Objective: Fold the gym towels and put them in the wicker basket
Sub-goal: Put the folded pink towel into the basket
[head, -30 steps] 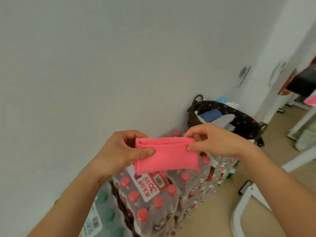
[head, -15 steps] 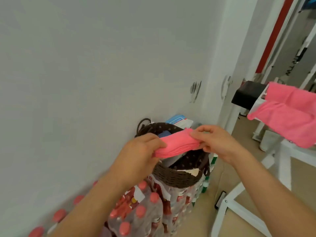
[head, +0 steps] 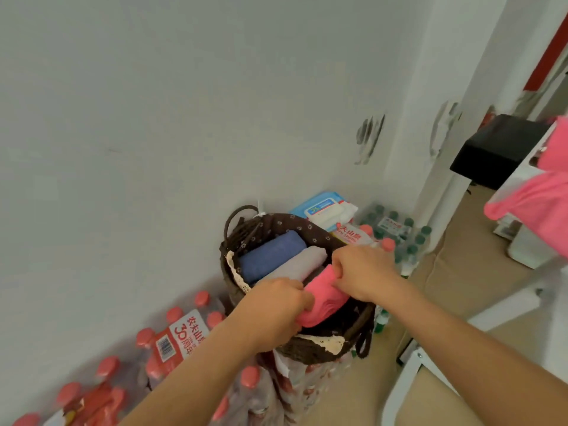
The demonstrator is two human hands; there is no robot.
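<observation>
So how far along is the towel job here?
Done: a folded blue towel and a pale lilac towel lie in the wicker basket. In hand: left hand and right hand grip the folded pink towel at the basket's mouth. Left: another pink towel hangs loose at the right edge.

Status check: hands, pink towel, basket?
Both left hand and right hand grip folded pink towel. It sits partway into wicker basket. Next to it blue towel, grey towel; nothing blocking.
</observation>
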